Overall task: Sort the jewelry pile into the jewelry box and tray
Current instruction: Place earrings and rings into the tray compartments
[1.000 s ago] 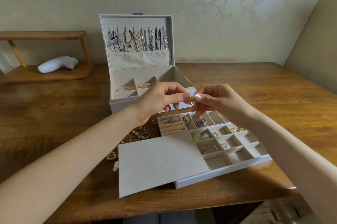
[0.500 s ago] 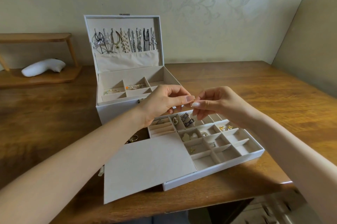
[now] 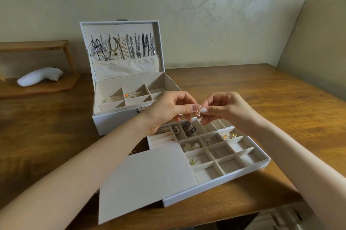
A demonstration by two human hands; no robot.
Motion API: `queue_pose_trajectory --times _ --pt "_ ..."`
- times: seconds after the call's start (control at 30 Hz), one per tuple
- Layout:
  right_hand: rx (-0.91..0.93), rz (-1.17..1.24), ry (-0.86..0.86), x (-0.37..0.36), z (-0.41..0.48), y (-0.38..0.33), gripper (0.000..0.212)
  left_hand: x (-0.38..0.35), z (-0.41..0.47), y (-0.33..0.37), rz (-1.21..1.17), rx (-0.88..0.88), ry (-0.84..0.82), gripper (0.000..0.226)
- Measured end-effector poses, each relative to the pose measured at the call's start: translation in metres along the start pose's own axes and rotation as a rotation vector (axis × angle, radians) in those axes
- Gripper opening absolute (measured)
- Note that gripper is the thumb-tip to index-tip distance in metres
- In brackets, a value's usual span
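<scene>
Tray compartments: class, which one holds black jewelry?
The back-row compartment immediately right of the pearl piece holds black pieces. Elsewhere in the tray, filled compartments hold pearl, gold or white items.

Pale papered corner, brown wooden table.
The wooden table [image 3: 262, 94] spreads under and around both hands, its grain glossy out past the right hand [image 3: 230, 109]. Beyond the hands rises a cream wall [image 3: 206, 4] with faint scrolling leaf patterns; far to the right of the right hand it meets a plain side wall [image 3: 318, 33]. Far left of the left hand [image 3: 164, 111], against the wall, stands a small two-tier wooden shelf [image 3: 33, 46], a white curved object [image 3: 39, 78] lying on its lower board. The light is soft and even.
</scene>
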State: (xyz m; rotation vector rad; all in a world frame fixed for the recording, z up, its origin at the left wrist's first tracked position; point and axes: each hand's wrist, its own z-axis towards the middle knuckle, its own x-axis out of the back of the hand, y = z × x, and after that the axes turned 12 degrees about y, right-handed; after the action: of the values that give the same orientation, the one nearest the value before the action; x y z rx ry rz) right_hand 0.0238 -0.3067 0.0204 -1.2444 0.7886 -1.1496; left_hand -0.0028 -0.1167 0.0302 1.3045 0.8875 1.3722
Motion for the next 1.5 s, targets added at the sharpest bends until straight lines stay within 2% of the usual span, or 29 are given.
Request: queue_pose_trajectory --times 0.3,0.5,0.63,0.8,0.93,1.03,1.37,1.5 --pt "0.065 -0.106 0.006 0.012 0.011 -0.002 0.014 0.006 0.008 -0.004 -0.066 0.155 -0.097 0.007" --pt "0.137 -0.280 0.013 0.013 0.014 -0.010 0.016 0.008 0.013 -0.005 -0.196 0.223 -0.107 0.022" --pt "0.188 -0.391 0.033 0.013 0.017 -0.012 0.006 0.011 0.014 -0.007 -0.115 0.192 -0.072 0.018" --pt "0.217 -0.459 0.045 0.016 0.018 -0.010 0.008 0.010 0.014 -0.010 0.191 0.115 0.037 0.014" --pt "0.240 -0.685 0.095 0.024 0.024 0.000 0.009 0.013 0.013 -0.010 0.266 0.050 0.150 0.013" --pt "0.187 -0.780 0.088 0.028 0.024 0.007 0.009 0.013 0.014 -0.010 0.318 -0.008 0.195 0.010" --pt "0.130 -0.871 0.091 0.032 0.025 0.021 0.011 0.015 0.013 -0.012 0.343 -0.047 0.219 0.006" --pt "0.151 -0.921 0.086 0.033 0.024 0.023 0.008 0.011 0.013 -0.012 0.486 -0.196 0.146 0.010"
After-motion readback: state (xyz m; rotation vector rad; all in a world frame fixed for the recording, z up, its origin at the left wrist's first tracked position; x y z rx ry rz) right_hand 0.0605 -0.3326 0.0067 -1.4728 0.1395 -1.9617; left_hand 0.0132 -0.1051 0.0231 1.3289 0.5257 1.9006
